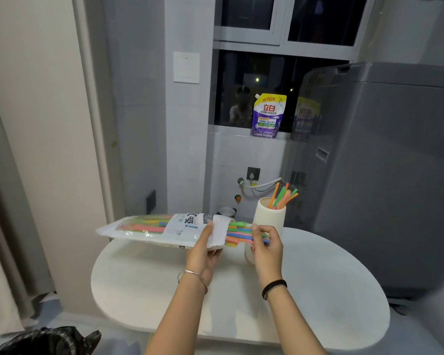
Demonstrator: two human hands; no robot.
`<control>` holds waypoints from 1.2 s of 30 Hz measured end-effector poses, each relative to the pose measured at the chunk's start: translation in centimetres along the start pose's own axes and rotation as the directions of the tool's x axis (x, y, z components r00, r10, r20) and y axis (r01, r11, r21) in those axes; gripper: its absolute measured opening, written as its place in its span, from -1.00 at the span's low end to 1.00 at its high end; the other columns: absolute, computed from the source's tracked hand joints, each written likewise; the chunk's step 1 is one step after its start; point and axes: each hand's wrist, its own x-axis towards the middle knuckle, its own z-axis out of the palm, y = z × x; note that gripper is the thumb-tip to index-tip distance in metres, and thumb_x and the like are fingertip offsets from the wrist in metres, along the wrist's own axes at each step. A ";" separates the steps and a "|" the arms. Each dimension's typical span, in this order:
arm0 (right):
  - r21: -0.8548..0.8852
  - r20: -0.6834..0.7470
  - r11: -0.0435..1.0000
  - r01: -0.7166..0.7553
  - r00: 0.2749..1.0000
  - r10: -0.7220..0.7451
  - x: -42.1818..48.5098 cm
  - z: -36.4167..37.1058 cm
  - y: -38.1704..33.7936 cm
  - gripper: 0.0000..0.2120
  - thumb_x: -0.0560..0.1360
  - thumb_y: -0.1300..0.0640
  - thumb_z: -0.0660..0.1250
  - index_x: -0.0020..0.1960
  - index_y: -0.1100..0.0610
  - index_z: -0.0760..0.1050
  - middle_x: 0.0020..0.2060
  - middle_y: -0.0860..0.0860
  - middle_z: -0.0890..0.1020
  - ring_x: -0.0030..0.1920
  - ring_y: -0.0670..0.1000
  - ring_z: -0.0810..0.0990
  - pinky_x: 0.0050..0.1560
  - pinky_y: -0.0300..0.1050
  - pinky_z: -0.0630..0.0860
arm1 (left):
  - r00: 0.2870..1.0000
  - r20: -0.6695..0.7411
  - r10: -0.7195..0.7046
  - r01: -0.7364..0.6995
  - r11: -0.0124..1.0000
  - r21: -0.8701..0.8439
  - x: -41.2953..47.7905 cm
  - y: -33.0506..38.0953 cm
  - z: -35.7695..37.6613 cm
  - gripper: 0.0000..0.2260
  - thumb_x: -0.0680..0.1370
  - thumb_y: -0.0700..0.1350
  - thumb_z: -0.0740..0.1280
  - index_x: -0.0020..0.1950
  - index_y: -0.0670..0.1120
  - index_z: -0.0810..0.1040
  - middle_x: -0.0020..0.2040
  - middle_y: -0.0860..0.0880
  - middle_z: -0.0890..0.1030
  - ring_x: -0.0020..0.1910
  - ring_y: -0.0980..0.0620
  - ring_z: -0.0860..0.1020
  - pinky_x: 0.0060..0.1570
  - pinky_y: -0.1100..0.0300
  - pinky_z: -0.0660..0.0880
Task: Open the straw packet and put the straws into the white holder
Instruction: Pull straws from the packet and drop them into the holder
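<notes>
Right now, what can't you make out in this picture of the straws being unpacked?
All in the head view:
Count of straws left in the straw packet: the label and the left hand cover them.
Lower part of the white holder: mostly behind the right hand, which pinches straws.
Black bag: cut off by the bottom edge.
Small print on the purple pouch: too small.

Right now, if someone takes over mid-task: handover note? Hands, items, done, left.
Left hand grips the straw packet near its open end, held roughly level above the table.
Right hand pinches the protruding straws at the packet mouth.
White holder stands on the table behind the right hand, with stored straws already in it.
Done: packet open, some straws moved.
Left: pull out the rest, drop them into the holder.
</notes>
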 end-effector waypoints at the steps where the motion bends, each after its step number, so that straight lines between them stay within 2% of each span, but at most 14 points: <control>1: 0.025 -0.028 1.000 0.000 1.000 0.000 0.1 -0.2 -0.3 -0.87 0.51 0.12 0.32 -0.18 0.14 0.47 -0.27 0.06 0.60 -0.35 -0.07 0.53 -0.37 -0.27 0.43 | 1.000 -0.005 -0.003 0.003 0.999 -0.034 0.0 0.1 -0.1 -0.56 0.55 -0.12 0.35 0.41 -0.19 0.43 0.29 -0.19 0.57 0.11 -0.07 0.55 0.14 0.08 0.49; 5: 0.177 -0.055 0.981 -0.077 0.995 0.088 0.1 -0.4 -1.1 -0.86 0.47 0.08 0.38 -0.20 0.09 0.47 -0.49 -0.10 0.56 -0.53 -0.18 0.44 -0.50 -0.35 0.34 | 1.000 -0.006 -0.009 0.008 0.997 -0.073 -0.2 -0.2 0.0 -0.69 0.57 -0.12 0.32 0.30 -0.11 0.46 0.00 -0.10 0.61 -0.11 0.01 0.57 -0.02 0.14 0.50; 7: 0.137 0.006 0.984 -0.112 0.994 0.113 -0.2 -0.1 -1.0 -0.88 0.46 0.08 0.39 -0.20 0.07 0.50 -0.53 -0.08 0.49 -0.52 -0.13 0.37 -0.50 -0.30 0.30 | 1.000 -0.001 -0.019 0.019 0.997 -0.069 -0.3 -0.3 0.2 -0.72 0.56 -0.13 0.33 0.27 -0.09 0.46 0.01 -0.10 0.61 -0.12 0.02 0.57 -0.03 0.14 0.50; 10: 0.055 0.015 0.994 -0.092 0.996 0.092 -0.2 0.3 -1.2 -0.82 0.50 0.10 0.34 -0.25 0.13 0.50 -0.48 0.01 0.44 -0.46 -0.05 0.37 -0.40 -0.21 0.31 | 1.000 0.000 -0.029 0.029 0.996 -0.090 -0.5 -0.4 0.3 -0.72 0.56 -0.13 0.33 0.27 -0.09 0.46 0.06 -0.12 0.61 -0.10 0.02 0.59 -0.03 0.14 0.53; 13: 0.059 -0.036 0.998 -0.003 0.999 0.005 0.3 -0.1 -2.1 -0.80 0.53 0.05 0.28 -0.11 0.18 0.53 -0.39 -0.01 0.49 -0.39 -0.09 0.43 -0.34 -0.24 0.36 | 0.999 0.000 -0.054 0.053 0.985 -0.163 -0.5 0.0 0.1 -0.84 0.55 -0.12 0.34 0.11 -0.11 0.53 -0.15 -0.07 0.69 -0.22 0.04 0.66 -0.22 0.20 0.63; 16: 0.116 -0.069 0.991 0.066 0.996 -0.059 0.7 -0.1 -3.1 -0.87 0.54 0.05 0.27 -0.03 0.10 0.53 -0.34 -0.05 0.49 -0.38 -0.13 0.43 -0.35 -0.29 0.38 | 0.996 0.007 -0.092 0.091 0.964 -0.250 -0.8 0.4 0.2 -0.93 0.55 -0.13 0.35 -0.02 -0.11 0.54 -0.32 -0.05 0.72 -0.37 0.08 0.69 -0.32 0.24 0.64; 18: 0.107 -0.038 0.994 0.034 0.999 -0.030 0.6 0.3 -3.4 -0.93 0.52 0.06 0.30 -0.11 0.03 0.52 -0.40 -0.06 0.47 -0.43 -0.11 0.40 -0.38 -0.27 0.35 | 0.995 0.012 -0.101 0.100 0.957 -0.272 -0.9 0.3 0.3 -0.94 0.56 -0.14 0.34 -0.01 -0.12 0.53 -0.34 -0.05 0.72 -0.39 0.09 0.69 -0.31 0.23 0.63; 21: -0.004 0.099 0.995 -0.099 0.990 0.099 0.5 1.0 -3.1 -0.77 0.50 0.03 0.33 -0.31 0.08 0.49 -0.49 -0.01 0.46 -0.47 -0.07 0.39 -0.40 -0.22 0.33 | 0.995 0.022 -0.099 0.101 0.959 -0.266 -1.0 0.2 0.6 -0.94 0.56 -0.17 0.33 0.00 -0.13 0.53 -0.32 -0.06 0.72 -0.39 0.09 0.69 -0.31 0.23 0.64; 23: -0.022 0.137 0.988 -0.150 0.979 0.152 0.6 0.9 -3.2 -0.73 0.51 0.02 0.31 -0.32 0.11 0.47 -0.48 0.00 0.47 -0.45 -0.08 0.43 -0.40 -0.25 0.37 | 0.995 0.008 -0.097 0.095 0.955 -0.279 -1.0 0.2 0.6 -0.92 0.56 -0.16 0.34 0.02 -0.13 0.53 -0.31 -0.06 0.72 -0.38 0.08 0.69 -0.33 0.23 0.64; 27: 0.083 0.006 0.996 -0.032 0.999 0.031 1.3 0.2 -4.0 -0.72 0.55 0.03 0.24 -0.19 0.22 0.52 -0.49 -0.03 0.37 -0.49 -0.10 0.32 -0.51 -0.34 0.27 | 0.997 -0.005 -0.079 0.073 0.943 -0.325 -0.9 0.7 0.4 -0.93 0.55 -0.15 0.35 -0.01 -0.13 0.53 -0.32 -0.07 0.72 -0.31 0.05 0.69 -0.25 0.20 0.64; 30: 0.173 -0.088 0.983 0.066 0.995 -0.051 1.6 0.3 -4.6 -0.72 0.57 0.06 0.23 0.06 0.26 0.56 -0.39 -0.08 0.39 -0.42 -0.15 0.34 -0.38 -0.34 0.30 | 0.997 0.001 -0.082 0.076 0.929 -0.361 -1.0 0.8 0.6 -0.94 0.57 -0.16 0.33 -0.05 -0.15 0.54 -0.34 -0.07 0.71 -0.39 0.06 0.69 -0.29 0.20 0.64; 33: 0.069 0.052 0.997 0.039 0.998 -0.043 1.2 0.9 -4.8 -0.89 0.51 0.07 0.32 -0.11 0.10 0.56 -0.40 -0.10 0.48 -0.39 -0.14 0.43 -0.35 -0.32 0.39 | 0.996 0.016 -0.088 0.088 0.930 -0.358 -1.1 0.5 0.9 -0.93 0.56 -0.16 0.34 -0.02 -0.16 0.54 -0.31 -0.08 0.72 -0.37 0.06 0.69 -0.32 0.23 0.64; 35: -0.062 0.158 0.998 -0.007 0.987 0.017 1.1 1.4 -4.8 -0.88 0.49 0.04 0.34 -0.21 0.03 0.53 -0.44 -0.10 0.49 -0.40 -0.12 0.46 -0.37 -0.32 0.40 | 0.996 0.010 -0.088 0.086 0.932 -0.352 -1.3 0.4 1.3 -0.94 0.55 -0.16 0.35 -0.02 -0.14 0.54 -0.31 -0.08 0.72 -0.29 0.05 0.69 -0.25 0.23 0.65; 36: -0.077 0.153 0.997 -0.031 0.987 0.043 1.2 1.4 -4.9 -0.86 0.49 0.04 0.34 -0.23 0.04 0.52 -0.44 -0.08 0.49 -0.39 -0.11 0.47 -0.37 -0.30 0.41 | 0.996 0.004 -0.090 0.085 0.931 -0.356 -1.3 0.4 1.3 -0.94 0.55 -0.16 0.35 -0.03 -0.14 0.53 -0.32 -0.08 0.72 -0.27 0.04 0.69 -0.22 0.21 0.64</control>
